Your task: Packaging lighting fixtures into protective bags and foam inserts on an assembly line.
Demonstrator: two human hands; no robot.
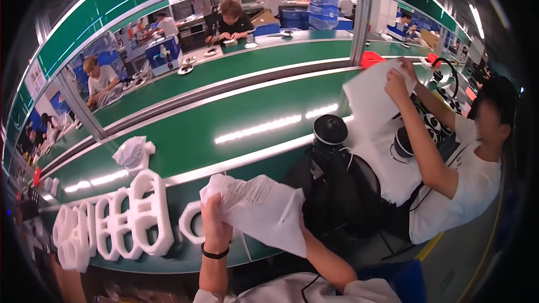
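A white, thin plastic bag [264, 210] with printed lines is spread in front of me above the near bench edge. My left hand [215, 219], a black band on its wrist, pinches the bag's left edge with the thumb in front. Behind the bag's right side is my right hand [306, 230]; its fingers are hidden, so its grip does not show. Just left of my left hand lies a white foam frame [192, 223]. Several more white foam frames [149, 213] with oval openings stand in a row further left. Beyond them sits a plastic-wrapped item [132, 152] on white foam.
A green conveyor belt [252, 101] runs beyond the bench. Right of me, a co-worker [466, 174] holds up a white sheet or bag [376, 92]. Black round-headed devices [330, 130] stand between us. A blue bin [396, 280] is low at my right. Other people work across the belt.
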